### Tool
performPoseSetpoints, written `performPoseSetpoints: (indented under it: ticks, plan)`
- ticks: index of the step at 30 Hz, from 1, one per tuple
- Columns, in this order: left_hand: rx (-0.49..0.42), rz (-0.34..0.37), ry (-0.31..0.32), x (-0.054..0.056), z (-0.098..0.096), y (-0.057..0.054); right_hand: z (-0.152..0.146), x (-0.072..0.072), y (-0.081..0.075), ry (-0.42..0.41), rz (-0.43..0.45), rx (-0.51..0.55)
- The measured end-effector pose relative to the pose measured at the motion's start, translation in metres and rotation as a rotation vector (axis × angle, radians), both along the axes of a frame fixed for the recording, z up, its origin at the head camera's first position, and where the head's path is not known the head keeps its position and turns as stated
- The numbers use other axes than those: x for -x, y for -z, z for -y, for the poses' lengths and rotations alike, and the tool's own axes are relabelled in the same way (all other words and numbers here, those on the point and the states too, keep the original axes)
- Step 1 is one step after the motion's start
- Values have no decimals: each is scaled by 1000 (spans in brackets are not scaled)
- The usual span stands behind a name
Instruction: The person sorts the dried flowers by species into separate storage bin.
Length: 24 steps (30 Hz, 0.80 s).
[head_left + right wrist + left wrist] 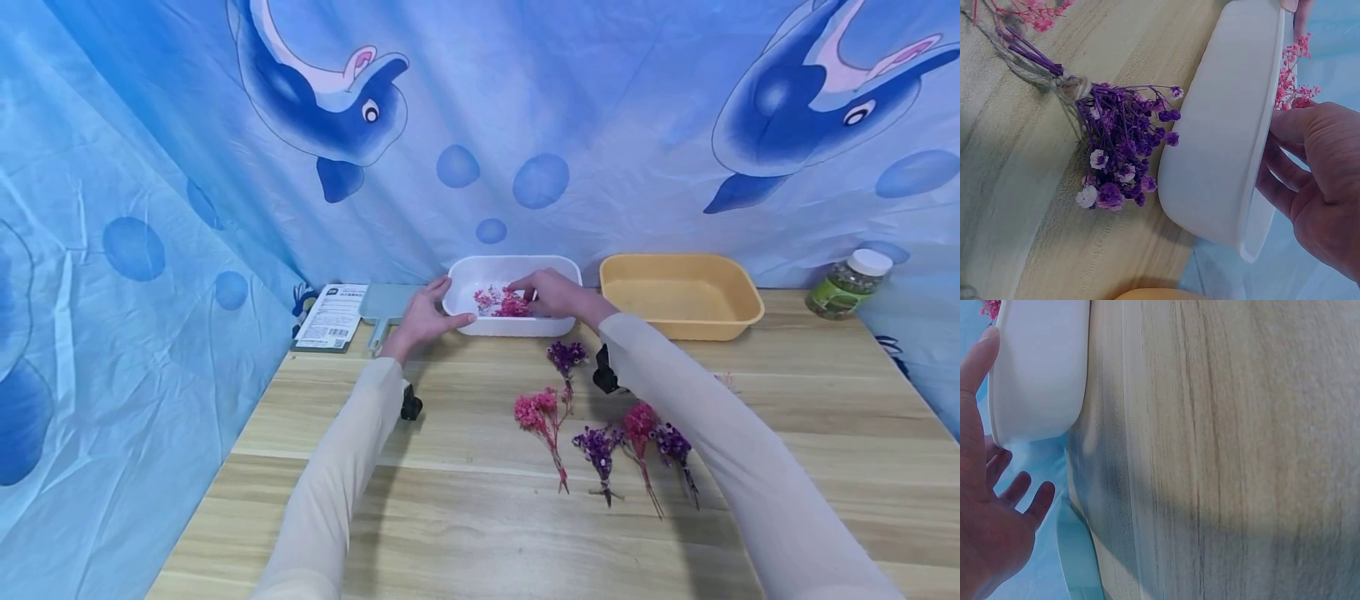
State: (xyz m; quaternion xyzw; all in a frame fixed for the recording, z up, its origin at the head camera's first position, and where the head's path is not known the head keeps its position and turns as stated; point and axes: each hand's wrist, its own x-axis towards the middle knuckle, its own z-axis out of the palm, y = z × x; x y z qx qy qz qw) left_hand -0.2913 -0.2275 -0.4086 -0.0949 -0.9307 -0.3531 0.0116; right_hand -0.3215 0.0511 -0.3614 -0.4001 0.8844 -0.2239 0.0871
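A white basin (517,327) stands at the back of the table. My left hand (427,315) holds its left end, thumb on the front rim and fingers at the end wall; in the left wrist view several fingers (1040,503) are spread loosely. My right hand (553,293) reaches over the front rim into the basin and pinches pink dried flowers (512,303); its fingertips are partly hidden by the basin wall in the right wrist view. Just in front of the basin lies a twine-tied purple dried-flower bunch (1125,147).
More pink (536,410) and purple bunches (598,450) lie on the table, some beside my right forearm. A yellow basin (682,328) and a lidded jar (847,283) stand to the right. A light blue dustpan-like item (386,302) and a printed packet (330,317) lie left.
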Motion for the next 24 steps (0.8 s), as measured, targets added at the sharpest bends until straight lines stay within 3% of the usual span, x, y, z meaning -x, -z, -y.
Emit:
performPoseSetpoints:
  ticks: [4,9,16,24]
  plan:
    - [0,3,-3,0,-1,1,-2,-1,2,-16,-23,29]
    - [-11,-1,5,0,0,3,-7,-3,2,10,13,93]
    - [-14,-15,18,1,0,3,-27,-17,-9,122,152,303]
    - [-19,-13,26,1,1,0,-72,-48,-16,256,352,519]
